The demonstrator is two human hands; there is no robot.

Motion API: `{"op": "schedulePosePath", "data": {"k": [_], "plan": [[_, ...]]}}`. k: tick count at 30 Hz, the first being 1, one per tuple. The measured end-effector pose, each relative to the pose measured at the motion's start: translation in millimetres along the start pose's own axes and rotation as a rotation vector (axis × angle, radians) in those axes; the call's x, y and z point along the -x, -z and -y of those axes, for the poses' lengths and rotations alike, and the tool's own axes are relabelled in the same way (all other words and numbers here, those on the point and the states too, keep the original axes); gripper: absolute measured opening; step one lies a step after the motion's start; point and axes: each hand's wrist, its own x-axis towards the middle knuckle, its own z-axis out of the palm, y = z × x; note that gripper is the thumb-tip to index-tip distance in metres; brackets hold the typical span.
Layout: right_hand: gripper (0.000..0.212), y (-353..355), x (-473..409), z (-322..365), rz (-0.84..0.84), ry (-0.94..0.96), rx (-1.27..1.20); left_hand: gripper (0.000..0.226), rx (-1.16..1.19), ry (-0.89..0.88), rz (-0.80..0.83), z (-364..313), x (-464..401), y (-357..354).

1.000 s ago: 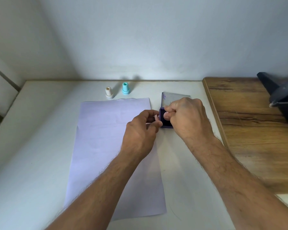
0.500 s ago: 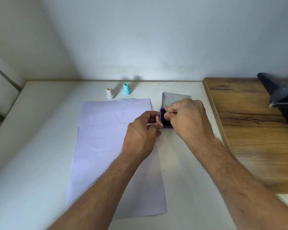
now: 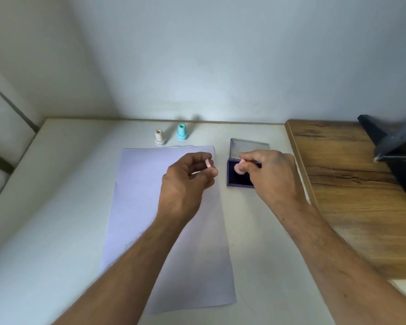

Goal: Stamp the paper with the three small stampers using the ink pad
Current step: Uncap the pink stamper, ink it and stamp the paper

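A pale lilac paper lies lengthwise on the white table. My left hand hovers over its upper right part, pinching a small pink cap between thumb and fingers. My right hand holds a pink stamper tilted over the open purple ink pad, whose lid lies flipped back behind it. Whether the stamper face touches the ink I cannot tell. A cream stamper and a teal stamper stand upright beyond the paper's far edge.
A wooden board covers the table's right side, its edge just right of the ink pad. A dark stand juts in at the far right. The wall runs close behind the stampers.
My hands were joined at the ink pad's left edge. Now they have come apart: the left hand moved left over the paper with the pink cap, and the right holds the uncapped pink stamper.
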Motion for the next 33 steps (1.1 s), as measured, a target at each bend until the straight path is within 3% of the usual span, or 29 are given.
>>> {"op": "schedulePosePath", "data": {"k": [3, 6, 9, 14, 20, 25, 33], "plan": [[0.019, -0.4, 3.0, 4.6, -0.045, 0.020, -0.031, 0.022, 0.001, -0.022, -0.049, -7.4, 1.2, 16.4], [0.011, -7.1, 9.3, 22.4, -0.078, -0.029, -0.224, 0.021, -0.059, -0.062, -0.110, -13.9, 4.5, 34.6], [0.017, -24.1, 15.8, 48.9, -0.002, -0.122, -0.489, 0.020, -0.082, -0.082, -0.169, -18.6, 6.1, 56.7], [0.016, -55.7, 24.7, 86.2, 0.128, -0.142, -0.643, 0.024, -0.218, -0.068, -0.307, -14.7, 0.9, 108.7], [0.014, -82.5, 29.7, 111.9, 0.187, -0.174, -0.697, 0.021, -0.362, -0.020, -0.395, 7.9, -12.0, 162.0], [0.016, -102.4, 31.3, 124.7, 0.181, -0.204, -0.715, 0.017, -0.695, -0.003, -0.476, 16.9, -17.7, 165.9], [0.018, -128.9, 27.4, 127.8, 0.158, -0.247, -0.679, 0.026, -0.813, 0.070, -0.465, 15.7, -18.1, 176.3]]}}
